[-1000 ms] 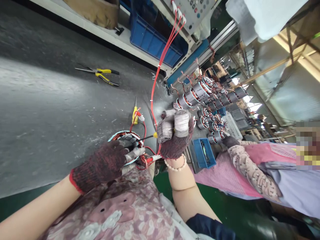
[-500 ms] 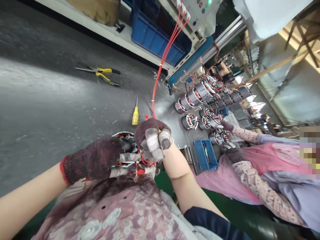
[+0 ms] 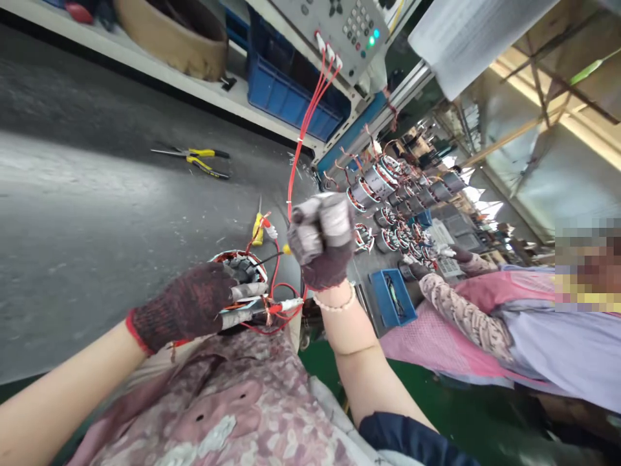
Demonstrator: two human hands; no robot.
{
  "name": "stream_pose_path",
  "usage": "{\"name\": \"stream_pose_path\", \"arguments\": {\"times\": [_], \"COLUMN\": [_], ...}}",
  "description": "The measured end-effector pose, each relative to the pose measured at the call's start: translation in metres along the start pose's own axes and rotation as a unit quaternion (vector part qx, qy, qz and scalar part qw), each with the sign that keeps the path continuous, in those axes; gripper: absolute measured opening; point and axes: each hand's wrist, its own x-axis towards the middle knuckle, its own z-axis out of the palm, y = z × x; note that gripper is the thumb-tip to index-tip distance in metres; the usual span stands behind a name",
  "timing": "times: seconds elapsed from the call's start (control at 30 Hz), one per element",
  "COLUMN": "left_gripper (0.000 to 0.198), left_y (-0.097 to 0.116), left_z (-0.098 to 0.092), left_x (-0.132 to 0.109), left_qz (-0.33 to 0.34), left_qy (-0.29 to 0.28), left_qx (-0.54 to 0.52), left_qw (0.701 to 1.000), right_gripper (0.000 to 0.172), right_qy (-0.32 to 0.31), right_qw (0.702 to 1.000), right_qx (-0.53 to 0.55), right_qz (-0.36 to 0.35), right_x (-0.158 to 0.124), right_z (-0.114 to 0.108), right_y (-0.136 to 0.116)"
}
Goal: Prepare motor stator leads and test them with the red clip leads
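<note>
My left hand (image 3: 204, 301), in a dark knitted glove with taped fingers, grips a motor stator (image 3: 233, 257) at the table's front edge. Its far rim and copper windings show past the glove; the rest is covered. My right hand (image 3: 323, 233), gloved the same way, is a fist above and right of the stator. From it a screwdriver (image 3: 274, 254) with a dark shaft and a bit of yellow handle reaches toward the stator's opening. Red leads (image 3: 278, 265) run around the stator. One red clip (image 3: 275, 309) sits by bare copper wires, another clip (image 3: 266, 223) farther back.
Pliers (image 3: 204, 162) and a yellow screwdriver (image 3: 257, 230) lie on the dark table. Behind stands a tester (image 3: 349, 32) with red leads, beside a blue crate (image 3: 291, 97). At right, several stators (image 3: 373, 184), a blue tray (image 3: 392, 298) and a co-worker's arm (image 3: 466, 317).
My right hand has moved right and slightly up from the stator, and the screwdriver shaft now shows. The red clip by the yellow screwdriver is uncovered. The co-worker's arms have shifted.
</note>
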Motion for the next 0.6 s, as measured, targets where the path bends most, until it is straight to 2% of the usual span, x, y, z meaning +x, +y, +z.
{"name": "stream_pose_path", "arguments": {"times": [0.07, 0.13, 0.3, 0.43, 0.6], "left_gripper": [0.057, 0.056, 0.058, 0.057, 0.057], "left_y": [0.001, 0.001, 0.002, 0.003, 0.003], "left_z": [0.001, 0.001, 0.0, -0.004, -0.002], "left_x": [0.001, 0.001, 0.001, 0.002, -0.002], "left_qz": [0.019, 0.02, 0.024, 0.028, -0.012], "left_qy": [0.037, 0.053, 0.064, 0.026, -0.007], "left_qx": [-0.003, -0.015, -0.027, -0.035, -0.024], "left_qw": [0.999, 0.998, 0.997, 0.999, 1.0], "right_gripper": [0.046, 0.046, 0.044, 0.043, 0.036], "right_qy": [0.038, 0.048, 0.021, 0.027, 0.061], "right_qw": [0.998, 0.994, 0.994, 0.993, 0.984], "right_qx": [-0.058, -0.094, -0.096, -0.116, -0.154], "right_qz": [-0.007, -0.021, -0.04, -0.011, 0.06], "right_x": [-0.005, -0.009, -0.008, -0.006, -0.001], "right_z": [0.018, 0.025, 0.018, 0.019, 0.023], "right_y": [0.017, 0.025, 0.027, 0.028, 0.025]}}
